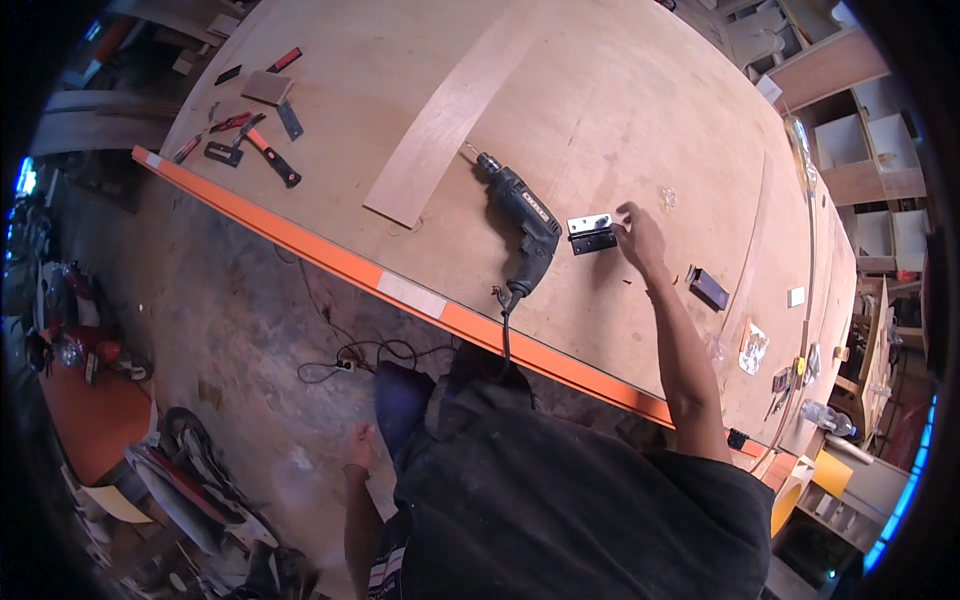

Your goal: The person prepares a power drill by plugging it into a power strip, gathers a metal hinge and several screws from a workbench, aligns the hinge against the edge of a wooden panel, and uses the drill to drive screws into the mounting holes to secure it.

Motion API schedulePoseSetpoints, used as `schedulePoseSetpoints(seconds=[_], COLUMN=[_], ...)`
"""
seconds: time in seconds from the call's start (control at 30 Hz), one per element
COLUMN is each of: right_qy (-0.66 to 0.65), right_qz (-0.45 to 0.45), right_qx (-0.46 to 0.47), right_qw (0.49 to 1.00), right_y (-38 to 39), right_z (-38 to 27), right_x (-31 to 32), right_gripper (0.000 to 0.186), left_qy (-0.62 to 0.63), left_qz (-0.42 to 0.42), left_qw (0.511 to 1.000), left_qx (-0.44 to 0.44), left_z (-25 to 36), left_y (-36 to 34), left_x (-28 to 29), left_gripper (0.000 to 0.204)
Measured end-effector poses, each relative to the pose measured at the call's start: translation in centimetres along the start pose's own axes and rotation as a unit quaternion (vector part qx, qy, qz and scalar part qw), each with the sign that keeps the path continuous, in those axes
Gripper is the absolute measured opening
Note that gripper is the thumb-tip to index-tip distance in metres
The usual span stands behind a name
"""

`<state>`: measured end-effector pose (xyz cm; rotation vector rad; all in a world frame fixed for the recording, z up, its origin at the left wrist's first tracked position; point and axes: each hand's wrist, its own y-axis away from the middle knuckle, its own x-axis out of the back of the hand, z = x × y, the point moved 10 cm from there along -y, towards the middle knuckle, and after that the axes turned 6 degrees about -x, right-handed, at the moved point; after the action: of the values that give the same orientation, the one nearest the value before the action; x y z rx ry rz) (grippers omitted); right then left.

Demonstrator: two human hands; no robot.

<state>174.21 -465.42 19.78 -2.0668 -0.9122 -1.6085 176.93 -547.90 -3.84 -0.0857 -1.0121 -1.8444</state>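
Observation:
My right hand [643, 243] reaches over the workbench. Its thumb is at the right edge of a metal butt hinge [592, 241], and its index finger stands apart from the thumb. The hinge has a bright upper leaf and a dark lower one. Left of it lies a dark corded power drill [528, 212], its bit pointing to the far left. Beyond the bit is a long thin wooden strip [440, 120]. Down beside my leg hangs my left hand [361, 446], away from the bench, slightly blurred, fingers loosely apart, with nothing seen in it.
An orange edge [300, 242] runs along the bench [600, 90]. A hammer [272, 152] and other hand tools lie far left. Right of my arm are a small dark box [708, 288] and crumpled foil [753, 347]. A cable [400, 350] loops on the floor.

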Motion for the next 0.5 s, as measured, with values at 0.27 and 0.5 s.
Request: schedulePoseSetpoints(seconds=[0.27,0.5], right_qy=[0.065,0.102], right_qz=[-0.189,-0.182], right_qx=[0.084,0.068], right_qw=[0.976,0.976], right_y=[-0.8,0.8], right_z=[-4.0,-2.6], right_x=[-2.8,-4.2], right_gripper=[0.063,0.049], left_qy=[-0.002,0.074], left_qz=[-0.030,-0.041], left_qw=[0.994,0.986], left_qx=[-0.106,-0.146], left_z=[13.5,22.7], left_y=[-9.7,-13.9], left_x=[4.6,7.6], left_gripper=[0.042,0.040])
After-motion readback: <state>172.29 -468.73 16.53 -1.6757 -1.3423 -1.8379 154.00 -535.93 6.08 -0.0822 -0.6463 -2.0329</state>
